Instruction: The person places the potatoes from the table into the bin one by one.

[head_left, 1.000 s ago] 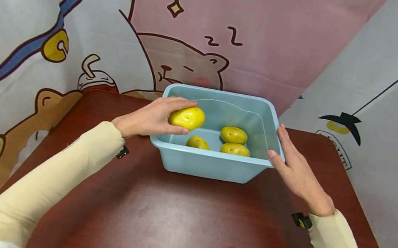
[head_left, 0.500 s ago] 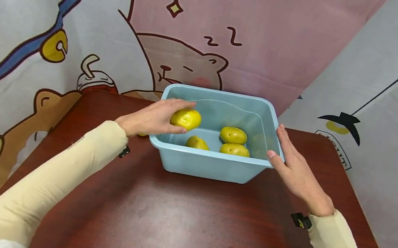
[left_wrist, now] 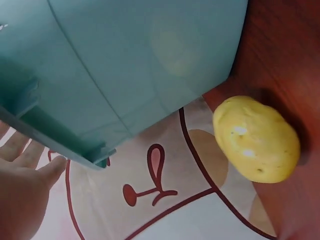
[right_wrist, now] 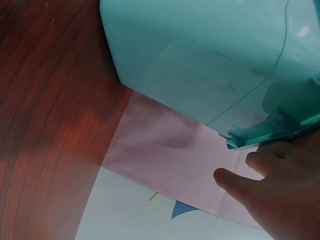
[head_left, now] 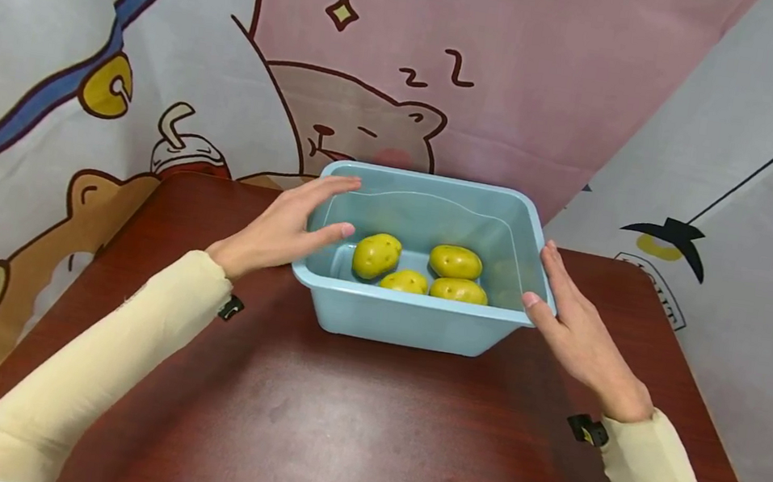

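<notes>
A light blue plastic basin (head_left: 405,322) stands on the table with several yellow potatoes lying on its floor. One potato (head_left: 377,256) is at the left inside, behind another potato (head_left: 406,280) by the front wall. My left hand (head_left: 274,228) holds nothing; its fingers and thumb are spread over the basin's left rim. At the opposite end my right hand (head_left: 579,340) rests on the right rim, fingers extended along the outside and thumb by the front corner. Outside the basin, a further potato (left_wrist: 256,139) shows in the left wrist view; my left hand hides it in the head view.
The dark red-brown wooden table (head_left: 332,429) reaches toward me in front of the basin. Close behind its far edge hangs a cloth (head_left: 526,72) printed with cartoon animals.
My left hand has let go of its potato, which now lies in the left part of the basin. That hand has drawn back slightly left. The right hand keeps its place on the rim.
</notes>
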A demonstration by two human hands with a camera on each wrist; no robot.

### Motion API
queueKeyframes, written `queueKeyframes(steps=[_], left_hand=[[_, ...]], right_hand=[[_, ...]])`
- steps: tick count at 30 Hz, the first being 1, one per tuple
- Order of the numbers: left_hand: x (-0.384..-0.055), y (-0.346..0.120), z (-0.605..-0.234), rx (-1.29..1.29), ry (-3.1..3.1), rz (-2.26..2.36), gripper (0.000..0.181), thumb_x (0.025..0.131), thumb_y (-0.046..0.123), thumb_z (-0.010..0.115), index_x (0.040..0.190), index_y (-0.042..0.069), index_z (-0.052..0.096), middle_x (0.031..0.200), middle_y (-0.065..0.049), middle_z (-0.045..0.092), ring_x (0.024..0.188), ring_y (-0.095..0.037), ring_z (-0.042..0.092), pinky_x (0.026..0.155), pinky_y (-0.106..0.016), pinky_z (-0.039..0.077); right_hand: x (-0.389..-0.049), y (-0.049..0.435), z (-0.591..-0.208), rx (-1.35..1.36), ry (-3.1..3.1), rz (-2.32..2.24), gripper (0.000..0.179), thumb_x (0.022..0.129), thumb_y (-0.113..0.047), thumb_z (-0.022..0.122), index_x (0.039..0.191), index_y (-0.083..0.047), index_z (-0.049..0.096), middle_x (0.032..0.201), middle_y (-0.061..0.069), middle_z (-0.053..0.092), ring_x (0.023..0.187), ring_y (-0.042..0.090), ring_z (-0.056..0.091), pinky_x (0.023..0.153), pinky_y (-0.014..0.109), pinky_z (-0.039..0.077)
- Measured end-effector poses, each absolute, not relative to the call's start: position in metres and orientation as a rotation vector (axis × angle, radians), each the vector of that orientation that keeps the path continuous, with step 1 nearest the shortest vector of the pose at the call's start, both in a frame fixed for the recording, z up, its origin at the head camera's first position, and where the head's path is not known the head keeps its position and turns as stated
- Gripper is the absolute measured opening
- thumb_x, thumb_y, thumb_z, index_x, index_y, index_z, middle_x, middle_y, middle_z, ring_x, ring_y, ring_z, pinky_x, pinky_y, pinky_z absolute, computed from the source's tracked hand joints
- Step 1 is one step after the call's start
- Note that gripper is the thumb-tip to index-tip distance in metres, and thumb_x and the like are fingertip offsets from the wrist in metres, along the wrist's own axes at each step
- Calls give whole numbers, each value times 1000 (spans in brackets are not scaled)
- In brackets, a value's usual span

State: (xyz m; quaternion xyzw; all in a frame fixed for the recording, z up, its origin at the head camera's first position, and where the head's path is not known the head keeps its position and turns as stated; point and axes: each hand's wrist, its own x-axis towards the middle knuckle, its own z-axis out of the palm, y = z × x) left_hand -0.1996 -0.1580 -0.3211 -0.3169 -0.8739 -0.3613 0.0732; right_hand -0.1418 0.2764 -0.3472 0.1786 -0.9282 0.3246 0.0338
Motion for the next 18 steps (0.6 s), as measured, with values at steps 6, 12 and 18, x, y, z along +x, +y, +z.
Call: queueKeyframes(steps=[6,12,18], left_hand=[[-185,-176,-331,-857,-2489,-1186,60,102,42,64,156,23,48,158,8,45,147,-16,40,117,-53,35],[-173,-193,-342,-786,-2404,-1269,57,100,24,69,154,21,51,156,7,48,145,-17,42,118,-53,34],[-166,-209,-354,-696,-2384,-1312,63,96,17,73,154,27,50,156,6,48,145,-17,41,117,-56,32]], right_hand=[[-142,277,-346,554,-2850,996,76,108,-35,53,168,-26,8,173,-7,4,156,39,17,113,74,24],[-143,277,-347,583,-2835,995,75,108,-34,52,168,-24,8,173,-3,5,156,40,18,114,74,23],[-142,277,-347,587,-2830,1011,75,108,-33,53,168,-23,9,173,-3,5,156,39,17,115,73,21]])
